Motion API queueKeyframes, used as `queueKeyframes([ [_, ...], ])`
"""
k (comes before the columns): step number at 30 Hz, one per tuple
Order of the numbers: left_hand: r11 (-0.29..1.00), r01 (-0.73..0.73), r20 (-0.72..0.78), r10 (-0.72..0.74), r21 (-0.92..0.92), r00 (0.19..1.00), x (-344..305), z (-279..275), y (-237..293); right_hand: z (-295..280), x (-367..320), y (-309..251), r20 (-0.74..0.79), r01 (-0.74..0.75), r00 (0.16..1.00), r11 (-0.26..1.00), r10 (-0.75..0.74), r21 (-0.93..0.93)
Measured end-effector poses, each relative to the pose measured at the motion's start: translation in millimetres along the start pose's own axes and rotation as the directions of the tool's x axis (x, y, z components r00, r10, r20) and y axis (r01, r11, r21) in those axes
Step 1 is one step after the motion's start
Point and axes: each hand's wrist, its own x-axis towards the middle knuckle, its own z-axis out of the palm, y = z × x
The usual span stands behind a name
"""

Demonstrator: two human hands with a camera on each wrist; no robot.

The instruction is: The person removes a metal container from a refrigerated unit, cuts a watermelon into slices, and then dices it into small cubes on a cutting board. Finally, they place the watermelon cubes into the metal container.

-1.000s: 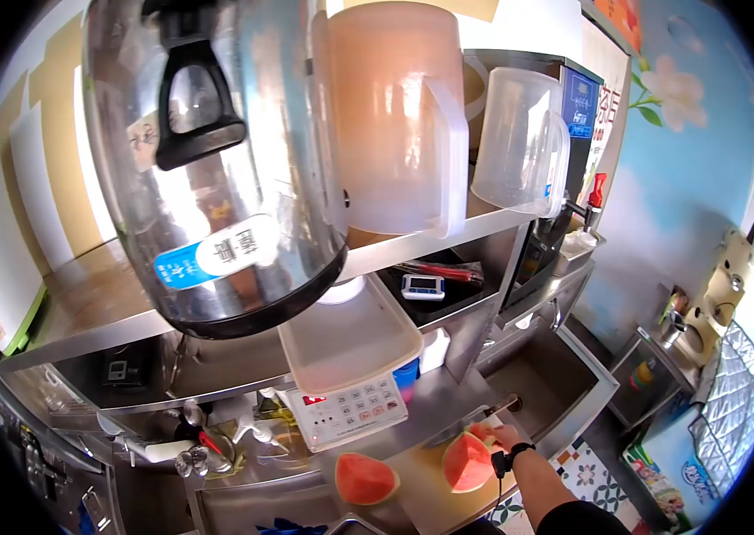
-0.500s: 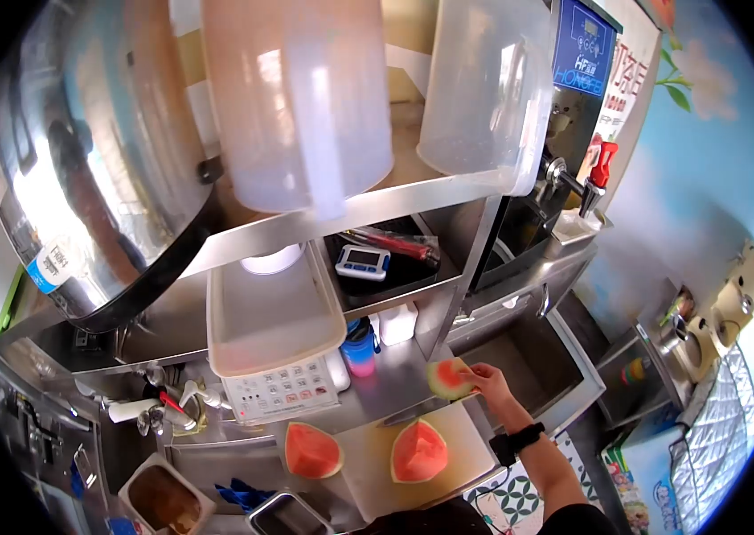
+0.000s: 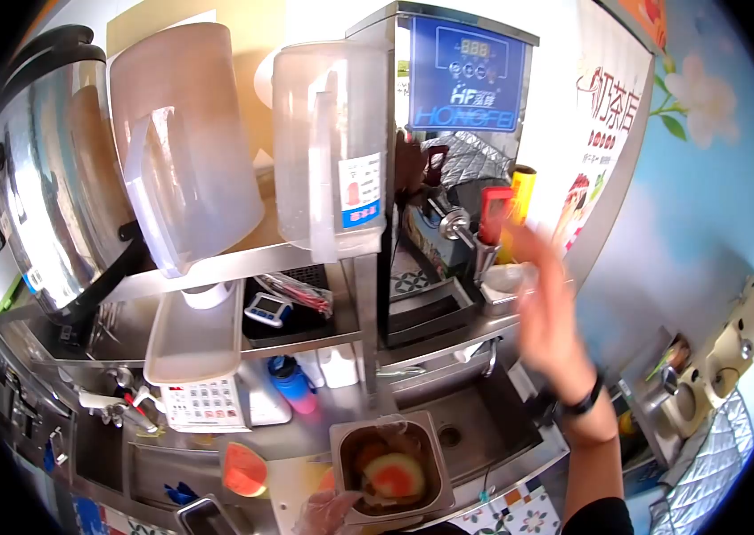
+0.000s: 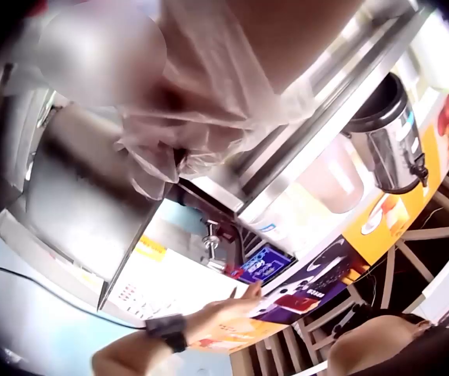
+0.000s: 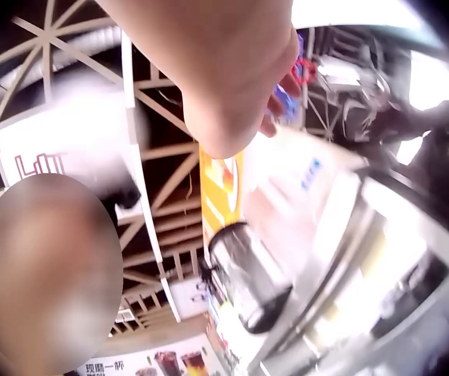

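Observation:
My right hand (image 3: pixel 548 316) is raised in front of the tap with the red handle (image 3: pixel 495 209), blurred, its fingers extended and holding nothing. Low in the head view, my left hand (image 3: pixel 328 513), in a clear plastic glove, is at the left edge of a steel container (image 3: pixel 441 499); its finger shape is unclear. Inside the container lies a watermelon piece (image 3: pixel 395 477) with a pale rind and pink centre. A red watermelon piece (image 3: pixel 245 470) rests left of the cutting board (image 3: pixel 290 477). The glove (image 4: pixel 209 117) fills the upper left wrist view.
A steel sink (image 3: pixel 484 419) lies right of the container. Above, a shelf (image 3: pixel 217 267) carries a steel urn (image 3: pixel 61 178) and two plastic jugs, one of them clear (image 3: pixel 328 143). Below it stand a blue and pink bottle (image 3: pixel 292 383) and a white keypad device (image 3: pixel 203 406).
My right hand has let go of the watermelon piece and risen towards the tap. The steel container has moved right, beside the board, and my gloved left hand has come into view.

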Motion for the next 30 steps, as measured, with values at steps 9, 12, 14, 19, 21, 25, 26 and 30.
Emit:
queueKeyframes([
  [9,0.95,0.132,0.173,-0.085,-0.282,0.981,-54.2,67.0,7.0,-23.9,150.9,122.4,-0.011,0.232,0.959,0.804,-0.284,-0.548],
  [12,0.987,0.139,0.141,-0.126,-0.081,0.982,-33.1,63.1,-19.1,-3.5,149.5,131.1,-0.113,0.169,0.953,0.803,-0.281,-0.571],
  [14,0.987,0.138,0.125,-0.148,0.086,0.981,-23.0,56.2,-36.3,3.1,149.7,130.9,-0.146,0.158,0.938,0.762,-0.315,-0.629],
  [19,0.597,-0.391,0.357,0.182,0.7,0.916,-1.0,22.7,-101.5,-15.0,141.0,119.4,-0.066,0.203,0.929,0.65,-0.364,-0.732],
  [21,0.388,-0.558,0.47,0.305,0.733,0.829,9.2,13.2,-123.8,-24.4,132.6,114.0,-0.032,0.157,0.966,0.681,-0.257,-0.716],
  [25,0.943,0.217,0.081,-0.244,0.254,0.966,-0.1,69.1,-60.0,-22.9,103.7,131.2,-0.078,0.162,0.953,0.71,-0.292,-0.685],
  [26,0.963,0.244,0.071,-0.252,0.111,0.965,-6.7,73.5,-55.9,-21.0,103.4,130.6,-0.081,0.181,0.946,0.723,-0.313,-0.667],
  [30,0.928,0.259,0.019,-0.263,-0.269,0.964,-48.7,80.3,-24.3,-17.6,131.5,114.2,-0.085,0.163,0.95,0.711,-0.3,-0.684],
])
